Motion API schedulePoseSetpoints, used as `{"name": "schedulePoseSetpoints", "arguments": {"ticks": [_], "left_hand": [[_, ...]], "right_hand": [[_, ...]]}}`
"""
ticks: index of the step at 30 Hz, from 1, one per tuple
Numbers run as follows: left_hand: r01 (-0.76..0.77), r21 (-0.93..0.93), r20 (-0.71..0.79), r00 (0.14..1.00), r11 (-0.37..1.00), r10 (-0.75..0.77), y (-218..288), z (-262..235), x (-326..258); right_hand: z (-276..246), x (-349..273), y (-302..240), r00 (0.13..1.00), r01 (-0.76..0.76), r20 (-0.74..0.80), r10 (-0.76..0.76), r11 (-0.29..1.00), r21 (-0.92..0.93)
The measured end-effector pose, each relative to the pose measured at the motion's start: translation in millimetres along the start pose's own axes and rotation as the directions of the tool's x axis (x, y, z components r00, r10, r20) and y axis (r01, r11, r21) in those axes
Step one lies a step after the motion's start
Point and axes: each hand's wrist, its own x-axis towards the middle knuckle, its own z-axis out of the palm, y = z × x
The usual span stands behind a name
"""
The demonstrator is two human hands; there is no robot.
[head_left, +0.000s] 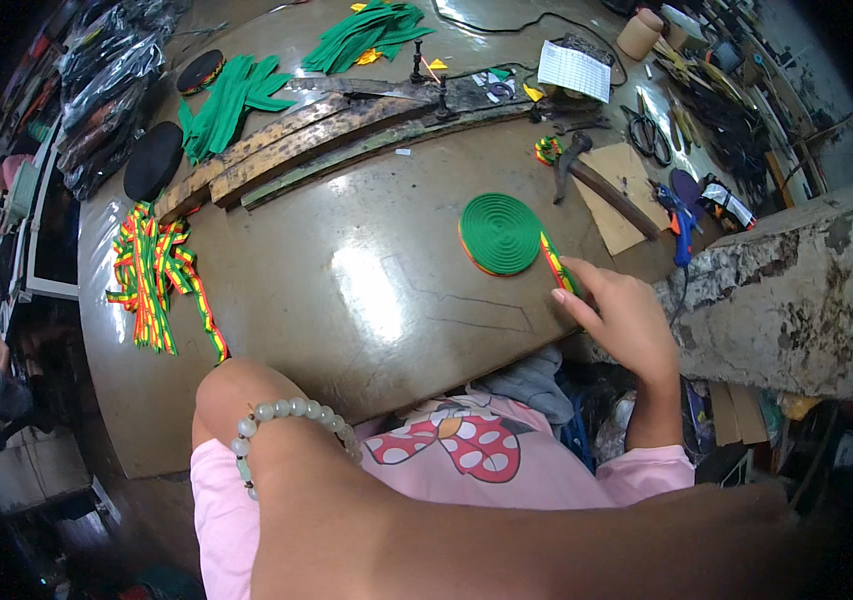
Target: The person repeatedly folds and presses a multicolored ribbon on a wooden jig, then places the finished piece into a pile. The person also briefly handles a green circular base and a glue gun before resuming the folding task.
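Observation:
A coil of striped ribbon [499, 234] lies on the brown table, its upper face green, with red and yellow showing at the rim. Its loose red, yellow and green tail [553, 258] reaches toward me. The thumb and index finger of my right hand [621, 312] close on that tail just beside the coil. My left arm is folded back, its elbow at the table's near edge and a pale bead bracelet [296, 408] around it. My left hand [586, 545] is raised very close to the camera, large and blurred; its fingers cannot be made out.
Striped ribbons [151, 285] hang together at left, one strand reaching my elbow. Green strips [231, 108] lie behind. A long wooden clamp bar [316, 150] crosses the table. At right are a hammer [611, 195], a blue glue gun [681, 225], scissors [646, 135] and a rough ledge [786, 300].

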Motion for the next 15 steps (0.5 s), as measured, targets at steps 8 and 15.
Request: {"name": "schedulePoseSetpoints", "arguments": {"ticks": [8,15], "left_hand": [[0.003,0.027,-0.039,0.999,1.000,-0.002,5.2,-3.4,-2.6],[0.014,0.074,-0.126,0.992,0.997,-0.005,25.2,-7.3,-14.3]], "right_hand": [[-7.1,-6.1,-5.6,0.999,0.045,0.013,-0.045,0.999,-0.021],[-4.3,-7.3,-8.7,0.996,0.079,-0.034,-0.082,0.994,-0.071]]}}
